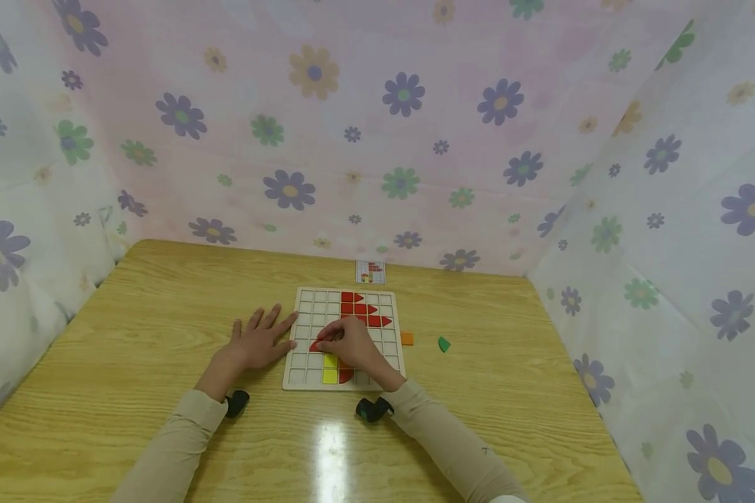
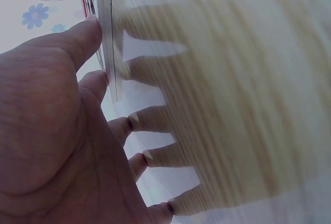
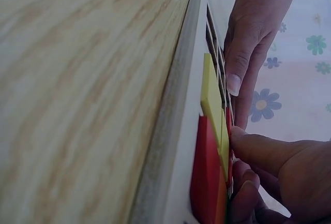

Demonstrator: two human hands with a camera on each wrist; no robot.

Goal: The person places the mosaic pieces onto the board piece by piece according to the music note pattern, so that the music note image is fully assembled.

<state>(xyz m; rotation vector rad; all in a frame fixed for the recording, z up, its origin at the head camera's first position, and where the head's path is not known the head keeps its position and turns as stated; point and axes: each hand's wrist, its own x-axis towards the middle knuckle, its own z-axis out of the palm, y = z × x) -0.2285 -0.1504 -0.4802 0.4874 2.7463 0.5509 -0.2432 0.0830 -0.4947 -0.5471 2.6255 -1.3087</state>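
Note:
A wooden grid board (image 1: 298,381) lies on the table, with colored tiles in some of its square cells. My right hand (image 1: 352,344) reaches over the board and pinches a red tile (image 1: 314,346) between thumb and fingers, low at its cell. Just nearer stand yellow tiles (image 1: 330,376), beside a rounded red tile (image 1: 345,377) partly covered by the hand. Spread flat on the table, my left hand (image 1: 256,346) has its thumb and index fingertip at the board's left edge. Pointed red tiles (image 1: 354,309) form three rows at the board's far side.
An orange square tile (image 1: 407,339) lies against the board's right edge, and a green quarter-round tile (image 1: 444,344) farther right. Behind the board is a small picture card (image 1: 370,272). Flowered cloth (image 1: 352,154) hangs around the wooden table (image 1: 509,419).

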